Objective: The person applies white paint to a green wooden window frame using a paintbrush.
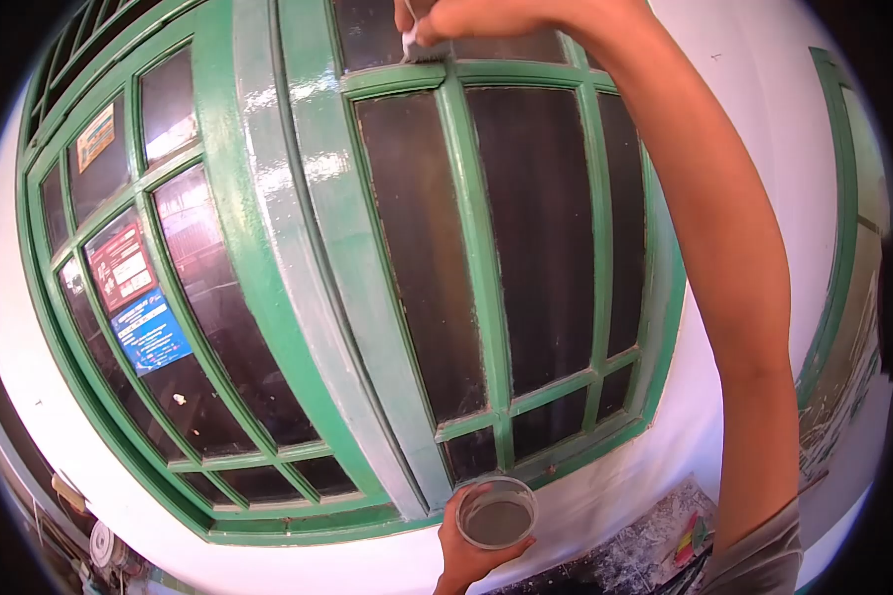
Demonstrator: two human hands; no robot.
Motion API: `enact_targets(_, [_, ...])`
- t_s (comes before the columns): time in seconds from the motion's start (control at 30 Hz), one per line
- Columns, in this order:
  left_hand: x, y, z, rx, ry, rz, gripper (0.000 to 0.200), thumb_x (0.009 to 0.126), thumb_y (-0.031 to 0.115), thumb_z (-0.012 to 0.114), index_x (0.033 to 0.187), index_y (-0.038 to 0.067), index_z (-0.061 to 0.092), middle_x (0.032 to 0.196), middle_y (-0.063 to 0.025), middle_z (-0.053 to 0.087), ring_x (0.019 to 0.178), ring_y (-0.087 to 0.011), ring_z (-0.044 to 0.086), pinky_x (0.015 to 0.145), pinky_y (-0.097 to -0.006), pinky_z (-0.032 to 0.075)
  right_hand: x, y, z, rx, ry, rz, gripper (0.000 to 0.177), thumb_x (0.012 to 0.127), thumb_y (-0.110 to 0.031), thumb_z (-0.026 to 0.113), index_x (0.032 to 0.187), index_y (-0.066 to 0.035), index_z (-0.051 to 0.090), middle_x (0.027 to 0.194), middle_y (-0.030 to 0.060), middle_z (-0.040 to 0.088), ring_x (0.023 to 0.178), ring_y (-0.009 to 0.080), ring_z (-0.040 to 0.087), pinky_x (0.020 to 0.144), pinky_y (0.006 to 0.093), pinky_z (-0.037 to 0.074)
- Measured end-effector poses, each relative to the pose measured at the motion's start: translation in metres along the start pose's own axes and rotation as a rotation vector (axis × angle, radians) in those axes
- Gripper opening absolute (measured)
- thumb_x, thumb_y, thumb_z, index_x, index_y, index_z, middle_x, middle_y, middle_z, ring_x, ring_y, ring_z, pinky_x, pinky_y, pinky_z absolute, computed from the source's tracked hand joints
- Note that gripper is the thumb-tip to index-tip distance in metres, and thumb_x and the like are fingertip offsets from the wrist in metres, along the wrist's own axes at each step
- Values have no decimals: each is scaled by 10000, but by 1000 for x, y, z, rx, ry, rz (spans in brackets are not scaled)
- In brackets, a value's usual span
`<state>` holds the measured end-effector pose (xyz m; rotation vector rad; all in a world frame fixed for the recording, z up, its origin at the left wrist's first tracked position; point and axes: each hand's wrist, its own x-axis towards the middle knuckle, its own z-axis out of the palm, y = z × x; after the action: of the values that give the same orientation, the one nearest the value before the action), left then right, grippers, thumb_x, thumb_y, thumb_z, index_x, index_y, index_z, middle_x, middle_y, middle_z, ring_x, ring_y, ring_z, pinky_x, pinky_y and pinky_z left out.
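My right hand (456,18) is at the top of the view, its fingers closed round the pale handle of a paintbrush (429,52). The dark bristles touch or lie very close to a horizontal bar of the green window frame (392,81). Low in the middle, my left hand (463,557) grips a round clear plastic cup (515,540) from the side and below. Grey-brown paint (496,523) lies inside it. A wide post (298,198) left of the panes shines with a pale grey-green coat, while other bars look brighter green.
A second green window (218,397) stands at the left, with red (124,266) and blue posters (151,332) on its glass. White wall (754,89) surrounds both. A paint-spattered surface (605,555) lies below right, and another green frame (831,248) is at the far right.
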<state>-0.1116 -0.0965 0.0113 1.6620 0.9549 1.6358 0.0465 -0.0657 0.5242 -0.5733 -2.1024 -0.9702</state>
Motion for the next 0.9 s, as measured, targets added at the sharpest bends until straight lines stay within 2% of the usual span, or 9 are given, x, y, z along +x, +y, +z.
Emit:
enact_targets(0.03, [0,1,-1,2,0,-2,1083,513,171,1023,1378,-3,396,1307,-160,573,1220,-280,612,1063,-428,504,6,-9,-2,17,-4,128,184,708,-42,660,856,21,749,790,226,715,729,342,703,691,425,543])
enact_targets(0.23, [-4,7,-3,0,23,-9,1089,510,175,1025,1382,0,397,1317,-151,571,1226,-277,610,1067,-427,504,23,-3,26,83,46,-110,159,714,-60,684,844,7,748,779,224,712,717,338,691,677,431,533])
enact_targets(0.27, [-5,7,-3,8,31,5,1084,521,199,1024,1387,2,401,1307,-151,587,1213,-271,620,1052,-415,512,13,-16,6,87,-86,2,141,711,-64,678,816,12,732,775,232,705,723,348,692,681,437,533])
enact_targets(0.37, [-10,6,-5,27,54,27,1078,544,250,1022,1397,7,409,1285,-150,621,1186,-260,642,1022,-391,528,17,-28,-9,-107,-79,116,135,701,-61,669,798,17,721,782,231,707,734,359,693,689,439,536])
enact_targets(0.5, [-14,11,-9,53,51,-4,1088,521,202,1021,1392,3,400,1299,-151,596,1208,-271,625,1045,-407,516,35,-12,20,129,147,-123,134,689,-52,661,788,27,705,781,233,704,750,379,694,696,455,535])
enact_targets(0.63, [-17,7,-8,52,94,40,1104,538,266,1023,1409,8,395,1294,-158,622,1184,-270,647,1028,-399,527,21,-15,11,-45,-70,-25,134,694,-39,652,794,31,707,765,234,698,741,380,691,686,456,531])
enact_targets(0.67, [-17,8,-8,60,90,36,1107,538,267,1023,1410,8,393,1296,-158,622,1185,-270,647,1028,-400,528,15,-22,-1,-78,-143,161,121,697,-46,656,778,37,694,747,229,692,715,375,677,679,460,525])
enact_targets(0.77, [-19,9,-9,63,81,5,1106,527,235,1021,1405,5,390,1302,-155,607,1196,-272,636,1039,-409,522,17,-19,-11,-134,-100,168,127,699,-55,662,773,45,688,722,229,677,697,370,666,672,464,520])
enact_targets(0.9, [-17,12,-5,54,64,-20,1095,509,167,1019,1389,-2,390,1314,-150,580,1220,-276,615,1061,-422,510,27,-11,27,144,206,-138,162,683,-50,654,801,49,704,772,265,682,748,381,693,677,465,524])
